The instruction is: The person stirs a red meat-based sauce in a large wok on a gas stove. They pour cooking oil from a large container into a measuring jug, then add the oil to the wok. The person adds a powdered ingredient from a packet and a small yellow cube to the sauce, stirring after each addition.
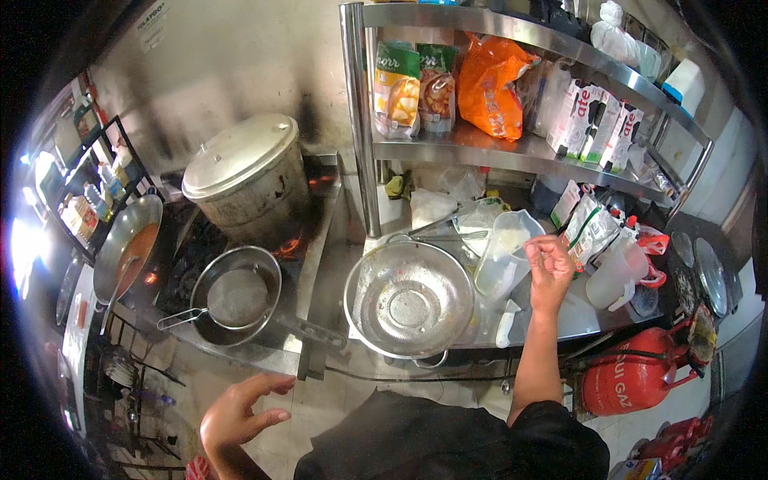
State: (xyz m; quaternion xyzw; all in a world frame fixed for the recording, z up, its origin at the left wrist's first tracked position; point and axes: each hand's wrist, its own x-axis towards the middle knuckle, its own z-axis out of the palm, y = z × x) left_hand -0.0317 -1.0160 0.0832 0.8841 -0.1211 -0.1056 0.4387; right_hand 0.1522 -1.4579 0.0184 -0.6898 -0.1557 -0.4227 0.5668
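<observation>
In the head view, the left hand (240, 416) hung low in front of the stove (320, 240), its fingers spread wide from the thumb and holding nothing. The nearest thing to it was a dark pan (205, 326) on the stove's front edge, with its long handle pointing toward the counter (552, 324). A round mesh strainer (238, 298) sat inside that pan, its wire handle jutting out over the left rim.

The right hand (550, 270) was raised above the counter, its fingers curled in close to the thumb, at the right side of a clear plastic container (498, 270). Whether they touched or gripped its rim could not be told. The container stood on the counter just right of a large metal colander (409, 307). A white-handled utensil (507, 324) lay in front of the container, and a translucent jug (612, 278) stood to the right of the hand.

A big lidded pot (256, 200) stood at the back of the stove with flame (288, 246) beneath it. Farther left, a wok (152, 220) held reddish-brown sauce and a ladle (120, 280).
</observation>
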